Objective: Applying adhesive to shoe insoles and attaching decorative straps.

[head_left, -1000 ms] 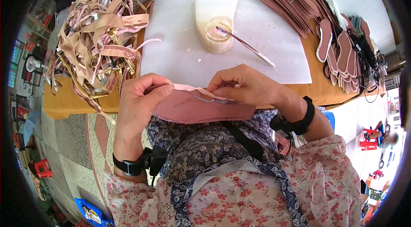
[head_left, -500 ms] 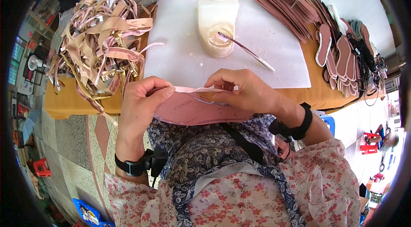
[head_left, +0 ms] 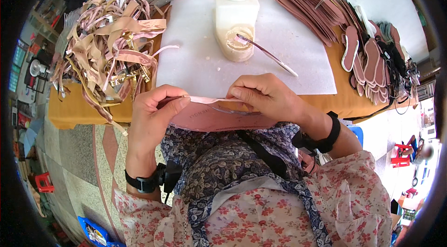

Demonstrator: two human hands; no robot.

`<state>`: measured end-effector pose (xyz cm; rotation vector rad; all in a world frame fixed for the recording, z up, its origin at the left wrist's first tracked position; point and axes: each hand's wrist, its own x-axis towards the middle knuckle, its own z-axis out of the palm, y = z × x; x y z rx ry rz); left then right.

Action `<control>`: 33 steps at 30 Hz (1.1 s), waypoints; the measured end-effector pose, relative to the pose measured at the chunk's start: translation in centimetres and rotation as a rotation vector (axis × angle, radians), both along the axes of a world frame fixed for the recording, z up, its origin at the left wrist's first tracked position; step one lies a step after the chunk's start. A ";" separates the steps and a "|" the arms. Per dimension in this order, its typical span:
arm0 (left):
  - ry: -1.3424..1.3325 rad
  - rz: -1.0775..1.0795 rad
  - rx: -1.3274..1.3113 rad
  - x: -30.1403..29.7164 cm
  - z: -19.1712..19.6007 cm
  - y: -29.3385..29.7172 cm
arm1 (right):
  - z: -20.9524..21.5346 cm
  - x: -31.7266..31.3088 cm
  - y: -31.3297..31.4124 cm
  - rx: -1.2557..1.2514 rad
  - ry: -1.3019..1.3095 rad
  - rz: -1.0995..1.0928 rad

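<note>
A pink shoe insole [head_left: 214, 119] is held between my two hands just in front of the table's near edge, with a pale pink strip [head_left: 209, 100] along its far edge. My left hand [head_left: 156, 109] pinches the left end of that edge between thumb and fingers. Farther right, my right hand [head_left: 260, 95] grips the same edge, thumb pressed against the bent fingers. Beyond my hands stands a white plastic glue bottle [head_left: 236, 9] with an opening low on its front. A toothbrush [head_left: 267, 53] rests with its bristles at that opening.
A white sheet [head_left: 191, 28] covers the middle of the orange-brown table [head_left: 70, 114]. A heap of tan and pink strips [head_left: 109, 51] lies at left. Bundled brown insoles [head_left: 312, 7] and white-rimmed insoles [head_left: 372, 58] lie at right, beside black cables [head_left: 396, 60].
My right thumb has moved up onto the strip's edge and the fingers have closed tighter. The insole has tilted, so less of its face shows. My left hand keeps its pinch.
</note>
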<state>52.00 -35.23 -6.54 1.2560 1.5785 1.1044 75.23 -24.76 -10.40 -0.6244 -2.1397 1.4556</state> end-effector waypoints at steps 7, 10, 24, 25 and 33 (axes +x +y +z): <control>0.185 -0.103 0.185 0.7 0.8 -0.6 | 1.1 0.2 0.0 -0.387 -0.060 0.151; 0.209 -0.095 0.228 0.8 0.7 -0.7 | 1.8 0.1 -0.1 -0.425 -0.097 0.159; 0.500 -0.181 0.426 0.5 0.7 -0.6 | 1.7 0.6 -2.0 0.092 -0.011 -0.007; 0.501 -0.181 0.424 0.6 0.7 -0.7 | 1.5 0.7 -2.0 0.051 -0.006 -0.013; 0.258 -0.062 0.267 0.6 0.2 -0.7 | 1.2 0.9 -1.4 -0.001 -0.049 -0.006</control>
